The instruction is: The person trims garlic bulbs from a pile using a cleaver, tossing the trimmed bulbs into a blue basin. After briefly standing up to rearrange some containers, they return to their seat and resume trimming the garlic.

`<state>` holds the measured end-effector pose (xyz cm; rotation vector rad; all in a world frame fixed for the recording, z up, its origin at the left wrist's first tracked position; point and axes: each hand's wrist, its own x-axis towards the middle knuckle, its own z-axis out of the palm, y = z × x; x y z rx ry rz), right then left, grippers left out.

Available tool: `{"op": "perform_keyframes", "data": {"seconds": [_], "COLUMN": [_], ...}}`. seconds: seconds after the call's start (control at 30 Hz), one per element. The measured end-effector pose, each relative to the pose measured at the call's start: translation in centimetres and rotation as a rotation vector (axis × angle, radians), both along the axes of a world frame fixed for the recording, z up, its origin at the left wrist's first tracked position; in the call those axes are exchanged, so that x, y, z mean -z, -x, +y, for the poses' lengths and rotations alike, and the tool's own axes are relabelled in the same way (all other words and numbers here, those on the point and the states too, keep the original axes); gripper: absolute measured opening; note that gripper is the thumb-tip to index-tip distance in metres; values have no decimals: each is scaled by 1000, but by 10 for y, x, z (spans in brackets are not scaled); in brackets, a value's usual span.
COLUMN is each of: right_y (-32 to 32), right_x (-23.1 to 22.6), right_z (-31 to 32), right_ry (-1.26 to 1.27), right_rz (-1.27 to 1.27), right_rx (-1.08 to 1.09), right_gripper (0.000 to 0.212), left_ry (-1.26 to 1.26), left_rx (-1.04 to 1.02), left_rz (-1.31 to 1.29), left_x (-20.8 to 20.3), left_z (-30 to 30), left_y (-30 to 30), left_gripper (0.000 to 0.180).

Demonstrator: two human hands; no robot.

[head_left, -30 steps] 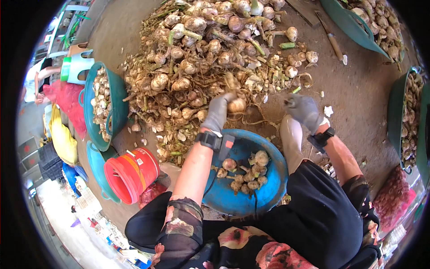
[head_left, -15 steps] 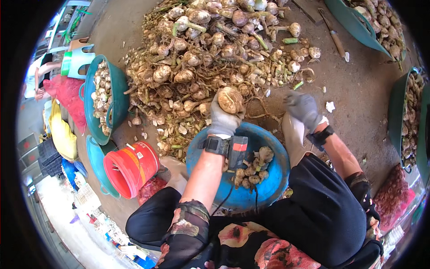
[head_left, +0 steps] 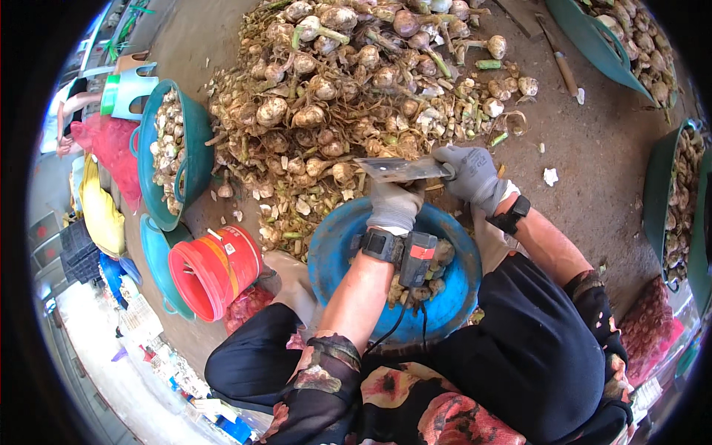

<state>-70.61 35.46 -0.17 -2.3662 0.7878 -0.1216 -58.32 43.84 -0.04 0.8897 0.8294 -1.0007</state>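
Observation:
A big heap of unpeeled garlic bulbs [head_left: 334,96] with stalks and roots lies on the ground in front of me. My left hand [head_left: 395,205], in a grey glove, is closed just above the far rim of a blue basin [head_left: 330,256] that holds trimmed bulbs. Whatever it grips is hidden under the blade. My right hand [head_left: 472,175], also gloved, holds a flat steel knife [head_left: 399,169] whose blade lies across the top of my left fist. A black and red device [head_left: 415,256] is strapped to my left wrist.
A teal basin [head_left: 194,159] of garlic and a red bucket [head_left: 215,271] stand at the left, beside red and yellow sacks. Green basins [head_left: 656,189] of garlic sit at the right and top right. A wooden-handled tool [head_left: 561,65] lies beyond the heap.
My left hand picked a bulb from the heap and drew it back over the blue basin. My right hand came in from the right, and its knife now rests on the left fist.

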Motion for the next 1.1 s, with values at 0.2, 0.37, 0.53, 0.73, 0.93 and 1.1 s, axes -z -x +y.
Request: {"op": "perform_keyframes", "data": {"seconds": [0.2, 0.37, 0.53, 0.73, 0.93, 1.1], "right_y": [63, 81, 49, 31, 48, 16], "right_x": [41, 55, 38, 41, 37, 10], "right_z": [-34, -34, -20, -8, -8, -8], "right_ry": [-176, -217, -362, -299, -303, -265], "right_rz": [566, 329, 356, 352, 342, 233], "right_rx": [385, 407, 362, 247, 247, 253], "right_gripper": [27, 27, 26, 28, 26, 23], "left_ry": [508, 238, -938, -1124, -926, -64], "left_rx": [726, 1911, 1792, 2373, 1921, 1105], "left_rz": [-624, -897, -2352, -2204, -2190, -772], "left_x": [-56, -75, -5, 22, 0, -29], "left_z": [34, 40, 58, 44, 56, 41], "left_y": [-31, -57, -168, -174, -183, -142], "left_gripper": [27, 37, 25, 25, 26, 27]}}
